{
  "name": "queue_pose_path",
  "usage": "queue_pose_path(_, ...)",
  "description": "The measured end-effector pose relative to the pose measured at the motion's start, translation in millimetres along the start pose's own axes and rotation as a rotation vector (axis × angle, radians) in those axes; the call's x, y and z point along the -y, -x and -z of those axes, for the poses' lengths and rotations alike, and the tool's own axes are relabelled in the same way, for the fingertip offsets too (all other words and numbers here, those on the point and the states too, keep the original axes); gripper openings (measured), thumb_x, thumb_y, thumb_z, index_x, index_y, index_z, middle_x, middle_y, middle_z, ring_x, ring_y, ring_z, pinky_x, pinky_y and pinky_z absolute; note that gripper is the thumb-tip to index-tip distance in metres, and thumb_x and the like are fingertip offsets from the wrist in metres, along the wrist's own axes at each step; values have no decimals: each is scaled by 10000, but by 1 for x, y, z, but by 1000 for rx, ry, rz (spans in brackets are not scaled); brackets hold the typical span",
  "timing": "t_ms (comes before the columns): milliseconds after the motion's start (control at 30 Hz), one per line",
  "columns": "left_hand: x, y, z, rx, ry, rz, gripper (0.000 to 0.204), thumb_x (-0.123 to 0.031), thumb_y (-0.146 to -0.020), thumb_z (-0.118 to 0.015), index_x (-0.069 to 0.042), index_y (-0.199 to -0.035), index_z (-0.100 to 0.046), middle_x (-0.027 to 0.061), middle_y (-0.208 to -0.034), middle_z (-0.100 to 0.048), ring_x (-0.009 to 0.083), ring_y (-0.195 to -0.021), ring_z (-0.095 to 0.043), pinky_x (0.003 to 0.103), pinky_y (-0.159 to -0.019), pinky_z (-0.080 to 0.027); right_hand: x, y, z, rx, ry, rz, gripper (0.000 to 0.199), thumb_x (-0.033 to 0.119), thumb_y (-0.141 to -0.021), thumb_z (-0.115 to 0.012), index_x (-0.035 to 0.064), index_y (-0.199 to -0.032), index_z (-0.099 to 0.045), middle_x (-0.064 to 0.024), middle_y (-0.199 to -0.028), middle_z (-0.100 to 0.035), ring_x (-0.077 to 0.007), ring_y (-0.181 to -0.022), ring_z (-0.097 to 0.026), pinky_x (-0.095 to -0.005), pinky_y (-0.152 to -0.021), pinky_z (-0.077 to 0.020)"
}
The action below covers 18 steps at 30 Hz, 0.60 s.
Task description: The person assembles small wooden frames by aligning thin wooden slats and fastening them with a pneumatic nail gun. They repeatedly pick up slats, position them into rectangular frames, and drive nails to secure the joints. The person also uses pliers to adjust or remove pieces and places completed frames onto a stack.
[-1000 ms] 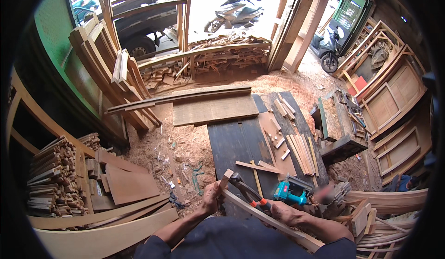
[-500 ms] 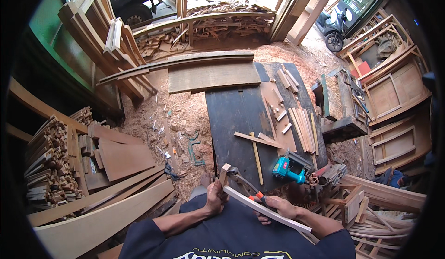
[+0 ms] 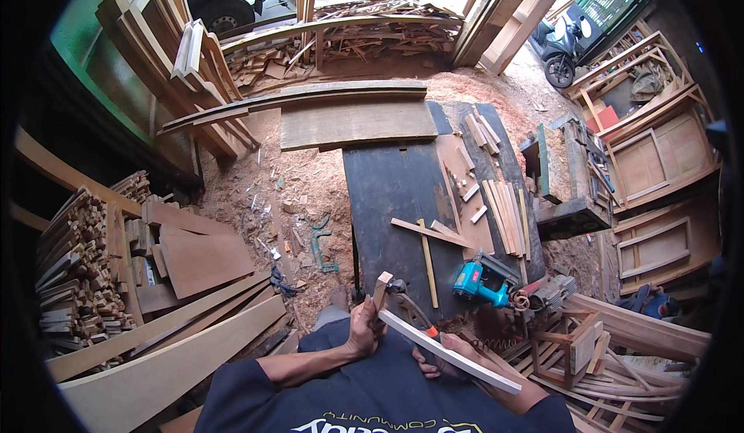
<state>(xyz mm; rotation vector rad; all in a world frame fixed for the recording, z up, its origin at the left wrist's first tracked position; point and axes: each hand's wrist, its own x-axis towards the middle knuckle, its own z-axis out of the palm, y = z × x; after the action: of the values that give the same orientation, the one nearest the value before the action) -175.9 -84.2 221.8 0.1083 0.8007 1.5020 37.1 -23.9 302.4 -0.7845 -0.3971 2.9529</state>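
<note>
My left hand (image 3: 363, 329) is closed around a short wooden piece (image 3: 381, 287) in front of my chest. From its lower end a long pale wooden strip (image 3: 453, 355) slants down to the right, joined or pressed to it at a corner. In my right hand (image 3: 459, 347), partly behind the strip, are pincers (image 3: 412, 309) with orange on the handles. Their dark head rests beside the short piece; whether the jaws grip anything is too small to tell. A teal nail gun (image 3: 482, 280) lies on the dark workbench (image 3: 387, 201), just beyond my right hand.
Loose sticks (image 3: 505, 218) and a wide plank (image 3: 356, 125) lie on the bench. A red-and-grey machine (image 3: 546, 295) stands at its near right corner. Stacked offcuts (image 3: 81, 278) and long boards (image 3: 178, 355) fill the left; wooden frames (image 3: 659, 154) lean at right. Shavings cover the floor.
My right hand has shifted slightly left and lower behind the strip, and less of the pincers' handles shows. My left hand keeps its hold on the short piece.
</note>
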Motion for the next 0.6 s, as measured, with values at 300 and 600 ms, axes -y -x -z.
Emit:
queue_pose_path(300, 6, 1, -4, -13, -27, -10, 493, -540, -1002, -484, -66, -890, -559, -60, -576, -344, 52, -436, -296, 240, -408, -222, -16, 0, 18, 54, -22, 61, 702, 578, -972, -500, -31, -1304, -399, -127, -1048, -474, -176, -787, -493, -306, -654, -431)
queue_pose_path(600, 11, -6, -1, -42, 6, -48, 510, -564, -999, -471, -74, -884, -551, -62, -583, -345, 50, -438, -298, 243, -407, -223, -18, -22, 16, -79, 32, -14, 673, 564, -990, -448, 81, -1444, -336, -80, -1003, -459, -163, -768, -454, -296, -659, -376)
